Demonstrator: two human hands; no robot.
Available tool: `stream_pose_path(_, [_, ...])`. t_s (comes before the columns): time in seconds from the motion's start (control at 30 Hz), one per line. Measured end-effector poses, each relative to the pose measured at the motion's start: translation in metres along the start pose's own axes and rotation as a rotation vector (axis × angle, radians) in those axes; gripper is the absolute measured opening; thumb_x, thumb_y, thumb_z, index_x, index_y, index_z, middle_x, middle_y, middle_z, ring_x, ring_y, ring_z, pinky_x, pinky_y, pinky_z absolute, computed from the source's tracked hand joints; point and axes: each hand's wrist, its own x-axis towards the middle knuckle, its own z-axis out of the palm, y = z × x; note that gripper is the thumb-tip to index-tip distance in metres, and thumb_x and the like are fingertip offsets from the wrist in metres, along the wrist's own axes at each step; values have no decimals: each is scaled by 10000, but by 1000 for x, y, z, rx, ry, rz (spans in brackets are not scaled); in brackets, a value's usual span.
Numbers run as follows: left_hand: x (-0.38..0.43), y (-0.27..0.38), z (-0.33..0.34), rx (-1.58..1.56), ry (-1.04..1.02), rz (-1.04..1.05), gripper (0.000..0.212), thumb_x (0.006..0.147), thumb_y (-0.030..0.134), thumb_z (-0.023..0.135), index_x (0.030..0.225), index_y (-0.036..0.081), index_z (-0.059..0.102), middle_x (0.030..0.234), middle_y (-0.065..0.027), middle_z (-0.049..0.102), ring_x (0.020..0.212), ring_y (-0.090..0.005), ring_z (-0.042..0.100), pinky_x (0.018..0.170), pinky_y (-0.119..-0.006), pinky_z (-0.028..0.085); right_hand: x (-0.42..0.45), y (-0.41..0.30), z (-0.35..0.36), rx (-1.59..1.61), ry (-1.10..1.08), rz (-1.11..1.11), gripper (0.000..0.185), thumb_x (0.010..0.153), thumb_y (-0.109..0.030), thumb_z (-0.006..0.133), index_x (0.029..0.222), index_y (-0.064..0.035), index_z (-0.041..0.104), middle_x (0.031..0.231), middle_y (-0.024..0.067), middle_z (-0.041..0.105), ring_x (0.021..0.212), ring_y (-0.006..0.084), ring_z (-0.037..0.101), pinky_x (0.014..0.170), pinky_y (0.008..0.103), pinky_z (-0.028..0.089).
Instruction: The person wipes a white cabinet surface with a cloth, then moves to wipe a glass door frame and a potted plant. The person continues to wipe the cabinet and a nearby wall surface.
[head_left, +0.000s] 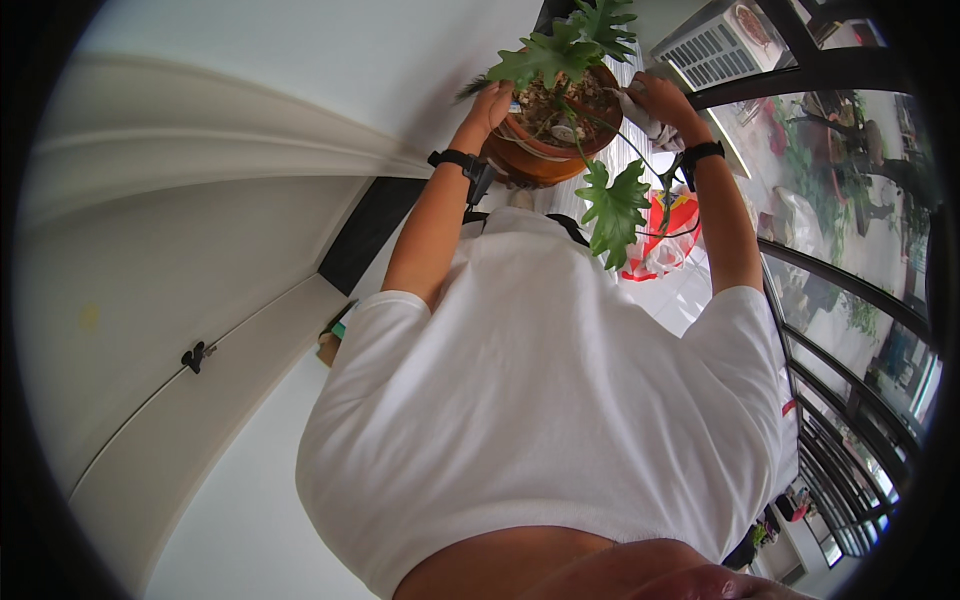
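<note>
A brown plant pot (536, 161) stands before me, holding soil and a plant with deeply lobed green leaves (616, 210). At the pot's left rim is my left hand (491, 106), its fingers partly hidden by the rim and a leaf; whether it grips the rim cannot be told. My right hand (660, 101) is closed on a crumpled greyish cloth (643, 116), which touches or nearly touches the pot's right side. One long stem hangs over the rim towards me, its leaf above the floor.
A red and white plastic bag (667, 240) lies on the floor beneath the hanging leaf. Dark-framed windows (840, 281) run along the right, with plants behind the glass. A white slatted unit (709, 52) is beyond the window at upper right. On the left is a pale wall (225, 97).
</note>
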Motion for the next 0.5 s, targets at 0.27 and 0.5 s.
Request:
stream_pose_path(0.27, [-18,30,14,150,-28,50,605,998,435,543,1462,65,425,1490,-91,422,1311,-215,433,977,-370,395,-153,82,70,398,130,202,337,893,-229,660,1147,-12,619,884,210,691,806,324,689,732,385,522])
stream_pose_path(0.5, [-36,-8,-30,192,86,172,379,1032,401,465,1084,52,604,1013,-18,629,895,-139,571,777,-314,455,-218,36,153,988,135,380,312,910,-171,634,1147,9,538,899,31,599,777,114,542,671,278,458])
